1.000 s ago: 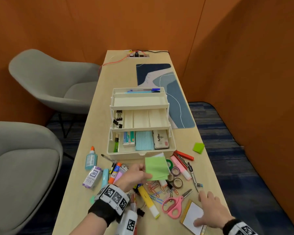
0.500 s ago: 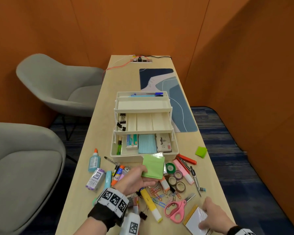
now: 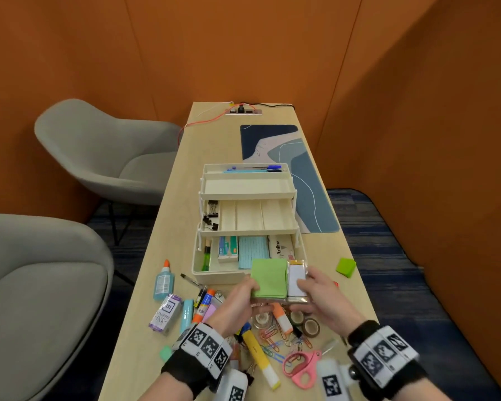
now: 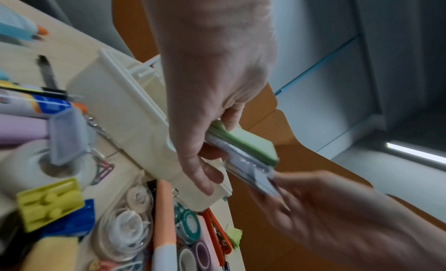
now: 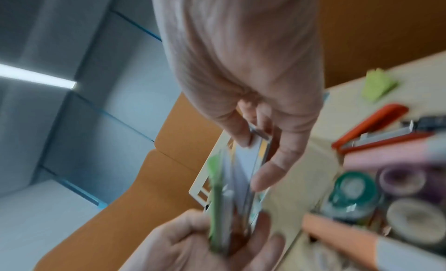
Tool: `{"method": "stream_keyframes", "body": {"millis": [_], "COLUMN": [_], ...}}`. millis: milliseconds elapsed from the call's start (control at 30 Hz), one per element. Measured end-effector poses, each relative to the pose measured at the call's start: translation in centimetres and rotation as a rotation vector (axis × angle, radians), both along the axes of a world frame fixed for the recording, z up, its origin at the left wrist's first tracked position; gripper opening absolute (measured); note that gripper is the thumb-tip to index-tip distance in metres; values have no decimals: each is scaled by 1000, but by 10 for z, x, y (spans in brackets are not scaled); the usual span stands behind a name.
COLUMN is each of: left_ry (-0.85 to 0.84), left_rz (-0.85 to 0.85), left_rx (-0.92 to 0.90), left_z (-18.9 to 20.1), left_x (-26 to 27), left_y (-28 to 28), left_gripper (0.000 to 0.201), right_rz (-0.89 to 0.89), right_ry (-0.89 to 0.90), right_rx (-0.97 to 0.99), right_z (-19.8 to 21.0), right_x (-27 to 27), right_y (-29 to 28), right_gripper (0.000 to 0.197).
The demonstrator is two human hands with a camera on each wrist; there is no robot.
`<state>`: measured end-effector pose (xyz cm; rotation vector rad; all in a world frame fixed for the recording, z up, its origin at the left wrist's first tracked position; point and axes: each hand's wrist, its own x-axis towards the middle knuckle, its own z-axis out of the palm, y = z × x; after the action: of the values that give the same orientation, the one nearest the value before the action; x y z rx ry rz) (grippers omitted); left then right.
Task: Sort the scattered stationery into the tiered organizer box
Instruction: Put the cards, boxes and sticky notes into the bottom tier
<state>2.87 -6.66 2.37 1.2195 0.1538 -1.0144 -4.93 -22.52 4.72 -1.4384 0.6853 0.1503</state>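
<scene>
The left hand pinches a green pad of sticky notes, thumb on top, fingers underneath; the right hand grips a white notepad with a yellow edge and holds it against the green pad's side. Both pads hover just over the front rim of the organizer box, above the bottom tier. The step in hand looks like gathering paper goods for that tier — next they need lowering into free space beside the blue index cards, without catching the shelf above.
</scene>
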Motion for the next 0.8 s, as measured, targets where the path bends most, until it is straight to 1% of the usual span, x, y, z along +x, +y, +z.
{"method": "stream_keyframes", "body": {"millis": [100,200,267,367,400,500,533,600,633,733,800], "left_ry": [-101,-155,-132,-61,-51,-46,-59,-105,-115,-71,-30], "left_rz": [59,59,86,144,144,84,48,8,6,16,25], "left_rx": [160,289,349,406,417,425,433,451,442,374,313], "left_z": [0,3,4,9,9,10,8,6,5,4,3], "left_x": [5,21,37,63,70,84,87,91,92,95,96], "left_y": [-1,3,1,-7,-11,-22,-26,-32,-34,-31,-27], "left_gripper": [26,23,25,22,21,22,24,25,24,25,29], "right_rz": [1,28,23,33,57,138,145,120,82,-31,-49], "right_ry": [3,23,59,69,62,88,103,131,138,133,129], "right_rx": [59,46,-74,-310,-366,-522,-537,-485,-410,-160,-57], "right_z": [-6,-10,-18,-26,-27,-36,-41,-52,-53,-52,-50], "right_x": [24,45,60,80,86,106,111,120,121,123,122], "right_y": [23,34,35,29,26,16,11,1,-2,-8,-12], "right_gripper": [33,30,33,48,48,34,32,34,38,48,48]}}
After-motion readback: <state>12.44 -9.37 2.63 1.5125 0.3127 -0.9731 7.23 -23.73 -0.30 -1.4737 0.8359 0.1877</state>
